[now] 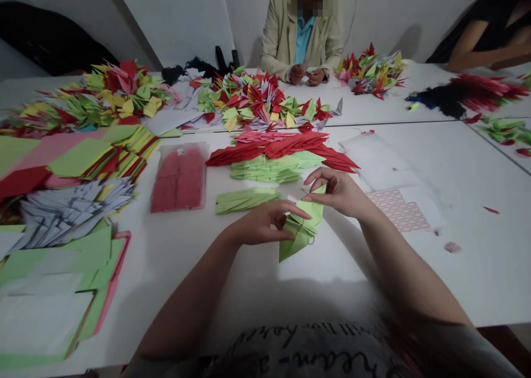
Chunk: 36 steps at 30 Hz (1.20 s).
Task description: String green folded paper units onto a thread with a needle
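Note:
A folded light green paper piece (301,226) hangs just above the white table (456,278), held between both my hands. My left hand (265,223) pinches its lower left part with thumb and fingers closed. My right hand (338,190) grips its upper tip, fingers curled. Just beyond my hands lie a small stack of folded green pieces (244,199), a larger green stack (269,169) and a spread of folded red pieces (286,146).
Stacks of flat coloured sheets (78,157) and grey folded pieces (66,209) fill the left side, beside a bag of red paper (179,178). Heaps of finished folded shapes (253,99) lie at the back. A person in a beige jacket (302,41) sits opposite; another person's arm (485,35) is at far right.

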{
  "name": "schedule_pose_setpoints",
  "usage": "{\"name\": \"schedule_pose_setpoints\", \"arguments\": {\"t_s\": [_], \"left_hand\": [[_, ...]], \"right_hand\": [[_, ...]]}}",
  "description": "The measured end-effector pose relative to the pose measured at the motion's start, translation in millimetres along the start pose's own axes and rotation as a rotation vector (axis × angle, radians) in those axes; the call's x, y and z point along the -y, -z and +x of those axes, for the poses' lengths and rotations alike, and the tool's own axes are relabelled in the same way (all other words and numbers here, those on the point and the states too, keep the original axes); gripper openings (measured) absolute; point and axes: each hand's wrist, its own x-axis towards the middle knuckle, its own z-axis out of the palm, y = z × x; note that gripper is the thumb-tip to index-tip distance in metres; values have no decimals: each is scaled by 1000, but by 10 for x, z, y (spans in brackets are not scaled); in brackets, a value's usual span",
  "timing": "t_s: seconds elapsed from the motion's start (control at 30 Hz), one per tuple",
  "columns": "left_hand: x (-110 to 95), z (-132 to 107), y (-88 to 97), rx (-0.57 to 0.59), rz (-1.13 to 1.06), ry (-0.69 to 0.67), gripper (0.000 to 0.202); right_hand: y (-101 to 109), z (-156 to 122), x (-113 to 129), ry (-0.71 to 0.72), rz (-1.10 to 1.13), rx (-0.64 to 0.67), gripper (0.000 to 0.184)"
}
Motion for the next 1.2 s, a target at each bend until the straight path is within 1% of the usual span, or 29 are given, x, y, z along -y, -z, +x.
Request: {"name": "schedule_pose_setpoints", "arguments": {"t_s": [0.07,0.1,0.13,0.2,0.27,0.3,0.33,0.4,0.47,0.53,0.57,0.63,0.67,0.77,0.83,1.0,1.07,1.2], "left_hand": [[2,3,2,49,32,17,44],[2,0,10,45,27,27,48],[1,-6,25,17,8,31,52],[0,-33,78,-88,-50,34,59],[-1,-71,157,-215,-100,27,65],[0,-92,202,-275,-111,24,67],[1,-112,247,-323,-113,23,69],[7,-146,330,-390,-95,28,70],[19,-170,391,-428,-60,25,70],[32,-182,426,-459,-14,18,72],[39,-184,434,-467,9,19,73],[47,-181,437,-470,50,34,74],[48,-177,433,-462,63,44,75],[43,-158,412,-445,95,63,75],[36,-146,400,-451,126,71,75],[40,-138,384,-463,233,90,76],[47,-138,373,-450,248,88,76],[41,-123,329,-408,252,72,77]], "right_hand": [[-21,8,5,9,19,-8,41],[-18,14,7,14,40,-31,40],[-3,22,5,16,63,-67,37],[66,39,-12,12,79,-160,32],[171,51,-49,-13,5,-211,30],[225,54,-75,-35,-68,-201,30],[276,54,-104,-60,-162,-164,28],[347,50,-165,-101,-348,-52,23],[367,48,-226,-138,-532,46,18],[329,55,-284,-171,-703,88,15],[291,63,-312,-181,-766,96,14],[186,84,-370,-187,-820,108,14],[124,96,-399,-189,-822,118,16],[-54,121,-472,-208,-854,154,30],[-133,124,-490,-228,-906,173,33],[-181,89,-403,-262,-1035,254,28],[-189,68,-366,-261,-1075,281,26],[-212,44,-346,-247,-1112,307,28]]}}
